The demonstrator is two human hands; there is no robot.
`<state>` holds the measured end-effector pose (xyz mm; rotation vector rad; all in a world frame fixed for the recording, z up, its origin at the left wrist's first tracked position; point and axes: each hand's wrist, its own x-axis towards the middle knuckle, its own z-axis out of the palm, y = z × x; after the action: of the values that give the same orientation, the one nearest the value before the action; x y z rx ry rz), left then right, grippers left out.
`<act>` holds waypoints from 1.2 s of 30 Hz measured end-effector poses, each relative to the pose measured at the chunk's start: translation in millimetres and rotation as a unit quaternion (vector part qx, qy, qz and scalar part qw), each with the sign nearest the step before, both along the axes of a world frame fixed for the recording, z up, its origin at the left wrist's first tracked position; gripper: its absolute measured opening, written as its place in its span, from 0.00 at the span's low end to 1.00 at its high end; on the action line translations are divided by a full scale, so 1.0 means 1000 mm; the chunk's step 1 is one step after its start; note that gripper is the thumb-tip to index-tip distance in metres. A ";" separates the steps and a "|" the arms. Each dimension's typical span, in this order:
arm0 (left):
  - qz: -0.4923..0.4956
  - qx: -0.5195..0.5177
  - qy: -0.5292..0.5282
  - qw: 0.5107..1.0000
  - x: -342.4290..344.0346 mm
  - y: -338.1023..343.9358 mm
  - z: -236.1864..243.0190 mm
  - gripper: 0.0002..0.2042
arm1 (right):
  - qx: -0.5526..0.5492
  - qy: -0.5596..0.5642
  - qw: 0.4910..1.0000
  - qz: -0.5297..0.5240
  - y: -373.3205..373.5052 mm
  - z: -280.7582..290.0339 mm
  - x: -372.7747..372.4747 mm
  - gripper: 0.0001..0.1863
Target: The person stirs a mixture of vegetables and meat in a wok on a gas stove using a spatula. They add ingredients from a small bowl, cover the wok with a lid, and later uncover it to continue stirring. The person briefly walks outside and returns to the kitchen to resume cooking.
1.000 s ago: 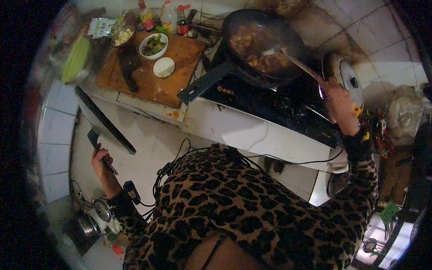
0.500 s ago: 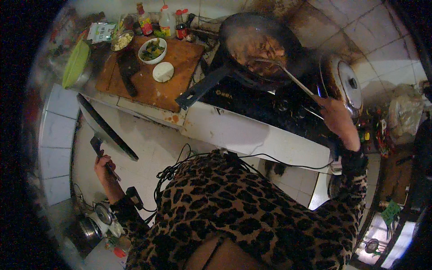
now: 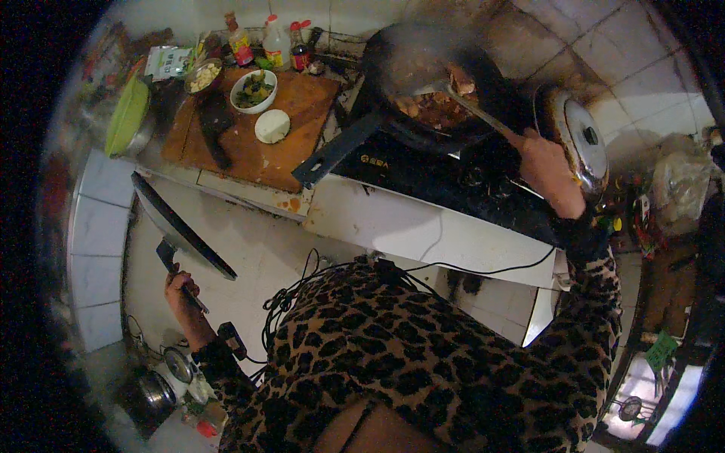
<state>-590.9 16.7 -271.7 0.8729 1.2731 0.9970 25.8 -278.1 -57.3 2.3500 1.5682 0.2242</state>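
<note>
My right hand (image 3: 547, 172) grips the handle of a long metal spatula (image 3: 483, 115), its fingers wrapped round it. The spatula's head reaches into a dark wok (image 3: 495, 79) on the stove and touches reddish-brown pieces of food (image 3: 438, 115); steam blurs part of them. Low on the left, away from the counter, my left hand (image 3: 181, 294) holds a pan lid (image 3: 183, 229) by its dark handle. The lid is tilted and seen nearly edge-on, with a thick black rim. The wok's long handle (image 3: 332, 155) points toward the cutting board, with no hand on it.
A wooden cutting board (image 3: 298, 151) bears a cleaver (image 3: 214, 124), a white bowl of greens (image 3: 254, 92) and a round white piece (image 3: 273, 127). Bottles (image 3: 276, 45) stand behind. A metal lid (image 3: 585, 140) leans right of the wok. Black cables (image 3: 283, 294) hang near my body.
My right hand has moved left toward the wok, pushing the spatula's head farther in and left through the food. The lid in my left hand has shifted slightly down and right. Steam looks thicker.
</note>
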 end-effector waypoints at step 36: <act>0.016 -0.006 -0.009 1.000 0.037 0.000 0.016 0.21 | -0.043 0.124 0.987 -0.095 -0.060 0.000 -0.014 0.30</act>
<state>-553.7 17.1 -255.9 0.8339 1.2797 1.0201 12.3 -337.8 -57.3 2.5149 1.4091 -0.1832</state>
